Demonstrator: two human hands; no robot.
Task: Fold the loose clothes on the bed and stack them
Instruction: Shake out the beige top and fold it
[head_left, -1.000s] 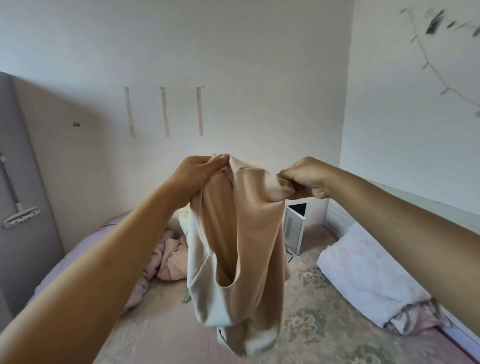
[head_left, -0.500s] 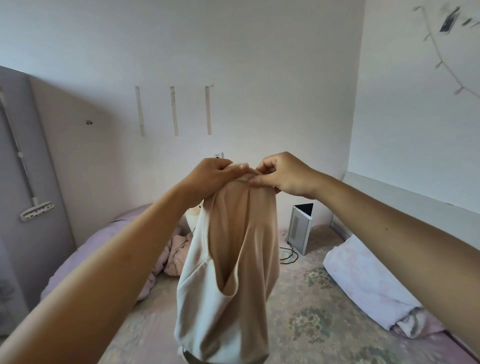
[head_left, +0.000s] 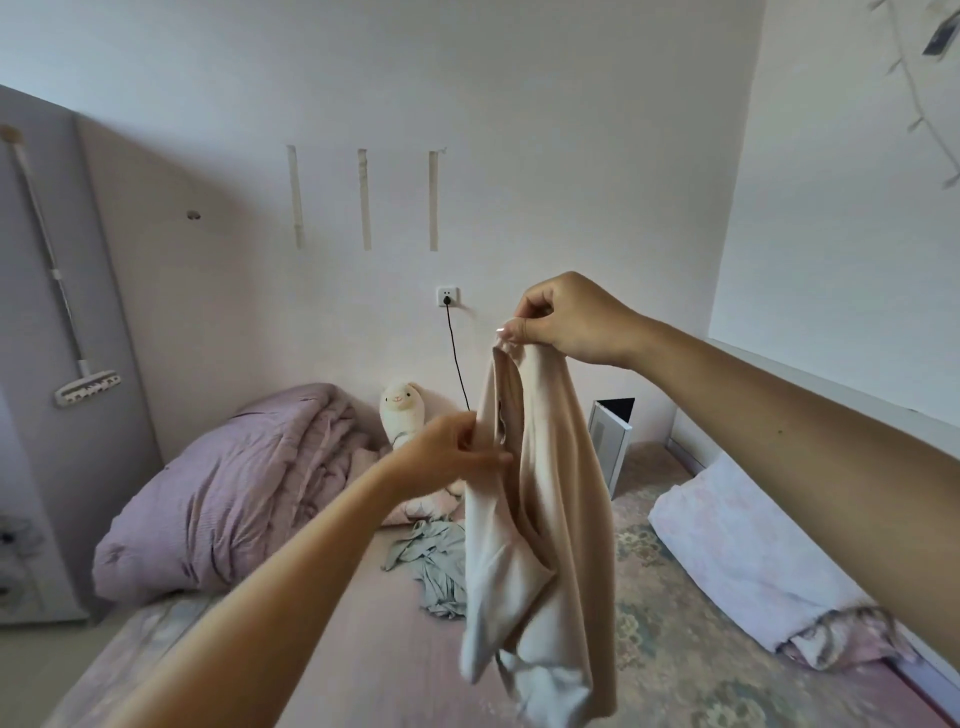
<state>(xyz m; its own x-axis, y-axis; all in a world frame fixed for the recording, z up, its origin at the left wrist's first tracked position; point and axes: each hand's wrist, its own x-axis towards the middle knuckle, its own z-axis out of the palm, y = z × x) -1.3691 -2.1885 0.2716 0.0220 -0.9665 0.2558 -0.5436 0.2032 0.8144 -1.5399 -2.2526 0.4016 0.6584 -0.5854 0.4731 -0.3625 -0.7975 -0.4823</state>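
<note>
Two hands hold one beige garment (head_left: 535, 499) above the bed (head_left: 374, 654). My right hand (head_left: 566, 319) pinches its top edge, so the cloth hangs long-axis down below it. My left hand (head_left: 447, 457), lower and nearer the side hem, pinches that hem. A grey garment (head_left: 431, 566) lies crumpled behind.

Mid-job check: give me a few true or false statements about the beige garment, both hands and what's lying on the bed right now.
1. The right hand pinches the top of the beige garment. True.
2. The beige garment lies flat on the bed. False: it hangs in the air above it.
3. The left hand touches the garment's left edge, lower than the right hand's grip. True.
4. A grey-green garment lies crumpled on the bed. True.
5. The stuffed toy sits on the white pillow. False: it sits by the wall, beside the purple duvet.
</note>
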